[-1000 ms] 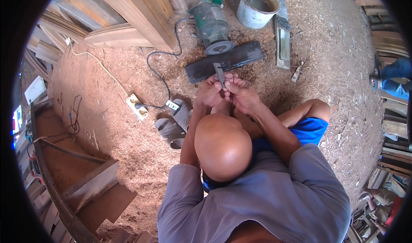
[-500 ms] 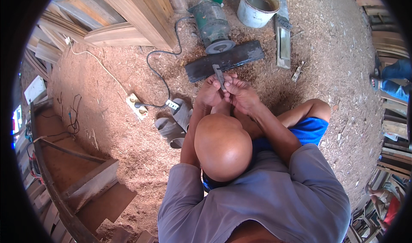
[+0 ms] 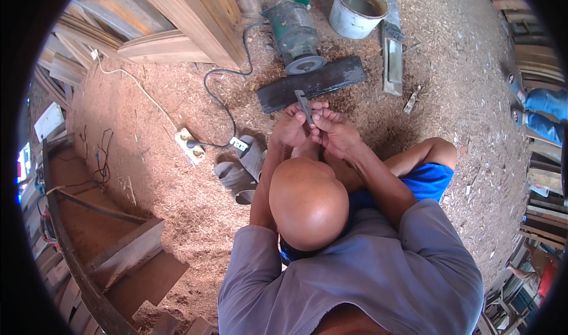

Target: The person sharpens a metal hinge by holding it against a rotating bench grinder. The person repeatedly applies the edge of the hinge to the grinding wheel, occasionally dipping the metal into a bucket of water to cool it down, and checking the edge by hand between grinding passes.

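Note:
A narrow, flat grey metal blade [image 3: 304,105] with a notch near its far end is held up between my two hands. Fingers of my left hand [image 3: 290,126] pinch it low on its left side. From the other side my right hand [image 3: 335,132] grips its near end, thumb on top. Just beyond the fingertips lies a long, dark, wet-looking block [image 3: 313,84], slanting up to the right. A green bench grinder [image 3: 294,33] stands behind the block, its round disc [image 3: 305,64] facing me. My raised knee [image 3: 309,202] is close below the hands.
A white bucket [image 3: 355,24] of murky liquid stands right of the grinder, near a narrow plank [image 3: 392,63]. Grey sandals [image 3: 236,178], a power strip [image 3: 189,145] and a black cable [image 3: 212,92] lie left. Shavings cover the ground. Another person's legs [image 3: 544,104] show far right.
Both hands keep their grip on the blade and hardly move. At the far right, the other person's legs have shifted, and both feet now show.

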Demonstrator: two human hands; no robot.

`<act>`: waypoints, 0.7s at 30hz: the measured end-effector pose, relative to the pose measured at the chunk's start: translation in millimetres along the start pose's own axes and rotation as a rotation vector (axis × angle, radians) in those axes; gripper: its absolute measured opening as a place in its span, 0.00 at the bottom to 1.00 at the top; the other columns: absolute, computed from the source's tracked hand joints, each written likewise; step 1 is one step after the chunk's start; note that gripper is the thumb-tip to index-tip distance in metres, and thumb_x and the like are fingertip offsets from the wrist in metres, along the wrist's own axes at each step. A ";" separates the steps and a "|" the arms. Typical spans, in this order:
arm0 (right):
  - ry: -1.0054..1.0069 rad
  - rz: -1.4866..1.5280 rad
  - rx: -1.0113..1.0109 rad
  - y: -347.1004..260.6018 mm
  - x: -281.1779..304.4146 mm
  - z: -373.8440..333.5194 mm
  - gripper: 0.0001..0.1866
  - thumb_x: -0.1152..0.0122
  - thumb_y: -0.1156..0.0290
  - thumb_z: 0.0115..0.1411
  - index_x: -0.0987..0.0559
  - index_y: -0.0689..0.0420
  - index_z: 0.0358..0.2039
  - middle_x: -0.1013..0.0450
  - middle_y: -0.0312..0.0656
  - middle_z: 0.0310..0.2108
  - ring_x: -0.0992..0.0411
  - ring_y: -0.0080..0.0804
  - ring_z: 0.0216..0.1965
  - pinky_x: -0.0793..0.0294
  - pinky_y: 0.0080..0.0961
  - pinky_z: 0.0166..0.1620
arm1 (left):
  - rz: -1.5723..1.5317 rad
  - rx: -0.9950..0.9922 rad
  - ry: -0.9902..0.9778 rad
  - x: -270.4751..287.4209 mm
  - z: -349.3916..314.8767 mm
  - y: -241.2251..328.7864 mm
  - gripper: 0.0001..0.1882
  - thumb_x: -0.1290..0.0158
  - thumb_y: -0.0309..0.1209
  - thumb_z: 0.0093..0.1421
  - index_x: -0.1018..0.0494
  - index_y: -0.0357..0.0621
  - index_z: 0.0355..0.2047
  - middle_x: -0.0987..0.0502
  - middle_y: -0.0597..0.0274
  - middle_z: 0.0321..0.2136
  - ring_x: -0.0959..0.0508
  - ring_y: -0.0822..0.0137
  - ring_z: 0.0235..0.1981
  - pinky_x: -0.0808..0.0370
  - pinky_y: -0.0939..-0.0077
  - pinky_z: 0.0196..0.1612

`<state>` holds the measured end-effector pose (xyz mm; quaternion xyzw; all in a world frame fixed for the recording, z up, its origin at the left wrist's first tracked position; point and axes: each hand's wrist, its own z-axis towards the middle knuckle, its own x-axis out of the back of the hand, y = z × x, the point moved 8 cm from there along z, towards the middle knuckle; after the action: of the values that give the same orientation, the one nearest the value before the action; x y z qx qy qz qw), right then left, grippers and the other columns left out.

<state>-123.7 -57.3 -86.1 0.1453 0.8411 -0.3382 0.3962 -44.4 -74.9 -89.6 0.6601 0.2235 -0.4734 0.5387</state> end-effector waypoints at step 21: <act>-0.031 -0.330 0.014 -22.2 -5.1 -21.7 0.06 0.41 0.73 0.61 0.24 0.57 0.39 0.29 0.32 0.28 0.33 0.17 0.26 0.31 0.14 0.31 | 0.204 -0.163 0.298 -5.5 -12.1 49.5 0.12 0.51 0.26 0.64 0.28 0.39 0.47 0.22 0.54 0.40 0.21 0.63 0.37 0.22 0.65 0.41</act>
<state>-144.1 -58.6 -62.2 0.0029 0.8449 -0.4068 0.3473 -2.4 -78.3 -60.4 0.6963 0.2703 -0.2938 0.5965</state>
